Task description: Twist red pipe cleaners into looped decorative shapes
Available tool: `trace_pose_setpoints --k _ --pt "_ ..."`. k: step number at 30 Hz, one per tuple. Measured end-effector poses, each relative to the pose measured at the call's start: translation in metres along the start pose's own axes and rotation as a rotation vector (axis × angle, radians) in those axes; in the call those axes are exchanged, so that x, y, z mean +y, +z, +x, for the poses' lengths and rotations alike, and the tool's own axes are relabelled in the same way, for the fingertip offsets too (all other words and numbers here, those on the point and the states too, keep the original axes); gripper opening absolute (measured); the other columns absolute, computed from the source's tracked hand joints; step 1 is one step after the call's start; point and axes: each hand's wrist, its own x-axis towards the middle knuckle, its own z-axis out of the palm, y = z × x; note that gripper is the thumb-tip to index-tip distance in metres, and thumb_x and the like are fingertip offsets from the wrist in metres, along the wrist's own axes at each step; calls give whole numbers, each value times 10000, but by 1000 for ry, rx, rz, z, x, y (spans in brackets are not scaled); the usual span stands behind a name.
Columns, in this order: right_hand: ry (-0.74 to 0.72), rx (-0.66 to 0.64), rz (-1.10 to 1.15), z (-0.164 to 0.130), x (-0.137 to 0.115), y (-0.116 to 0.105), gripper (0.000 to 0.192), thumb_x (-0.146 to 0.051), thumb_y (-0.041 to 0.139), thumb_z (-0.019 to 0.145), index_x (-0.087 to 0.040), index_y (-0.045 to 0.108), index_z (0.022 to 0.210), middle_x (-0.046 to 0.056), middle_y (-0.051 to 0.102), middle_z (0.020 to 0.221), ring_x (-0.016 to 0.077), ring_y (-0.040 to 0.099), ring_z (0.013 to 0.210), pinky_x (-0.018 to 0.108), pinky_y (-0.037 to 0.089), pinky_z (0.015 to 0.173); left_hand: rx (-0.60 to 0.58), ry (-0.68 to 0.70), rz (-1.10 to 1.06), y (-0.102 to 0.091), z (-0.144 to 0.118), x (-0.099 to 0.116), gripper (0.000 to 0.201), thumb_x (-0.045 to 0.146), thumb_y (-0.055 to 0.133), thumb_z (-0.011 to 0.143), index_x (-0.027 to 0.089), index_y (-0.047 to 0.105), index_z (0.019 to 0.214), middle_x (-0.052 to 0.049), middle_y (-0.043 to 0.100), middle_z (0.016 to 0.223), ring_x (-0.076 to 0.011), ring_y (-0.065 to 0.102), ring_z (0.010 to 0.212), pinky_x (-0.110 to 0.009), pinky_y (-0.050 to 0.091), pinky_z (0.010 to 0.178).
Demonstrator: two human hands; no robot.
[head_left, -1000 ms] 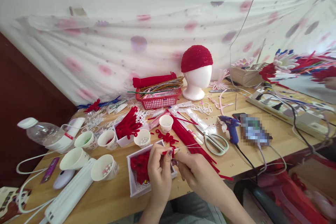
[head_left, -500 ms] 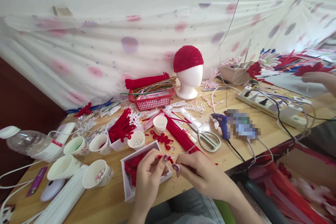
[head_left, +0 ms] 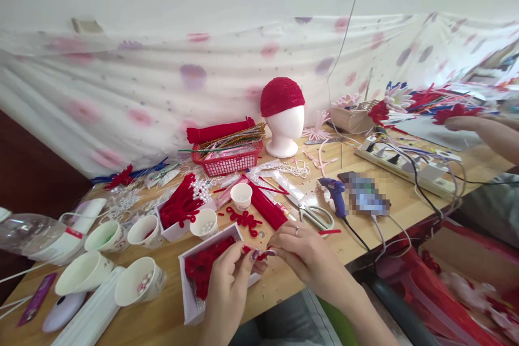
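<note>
Over the white tray point(head_left: 187, 303), both hands' fingers point(head_left: 254, 253) are pinched closed on one small red piece point(head_left: 259, 254).

surface: wooden table point(head_left: 405, 206) is carrying craft clutter | landmark: foam head point(head_left: 283, 131) is standing at the back | red basket point(head_left: 227, 160) is sitting just left of it | scissors point(head_left: 314, 214), glue gun point(head_left: 334, 195), phone point(head_left: 365, 195) are lying in front-right | power strip point(head_left: 405, 165) is lying to its right | paper cups point(head_left: 121, 259) are resting well front-left

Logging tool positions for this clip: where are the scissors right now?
In the head view the scissors lie flat on the table, right of centre, between the red pipe-cleaner bundle and the blue glue gun, just beyond the right hand.
</note>
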Motion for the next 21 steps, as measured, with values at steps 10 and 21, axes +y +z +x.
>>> trace_pose_setpoints --k 10,21 --pt "211 40 157 5 4 5 275 -272 484 1005 -167 625 794 -40 487 578 102 437 537 214 344 547 -50 -43 -208 -2 17 -4 395 544 624 893 175 758 930 -63 761 824 -196 708 706 -288 579 697" --pt "157 85 112 5 1 8 255 -262 479 1002 -163 656 847 -8 588 648 113 490 570 217 362 547 155 -12 -244 6 15 -7 290 390 768 807 180 732 1003 -57 777 880 -177 710 753 -255 583 718"
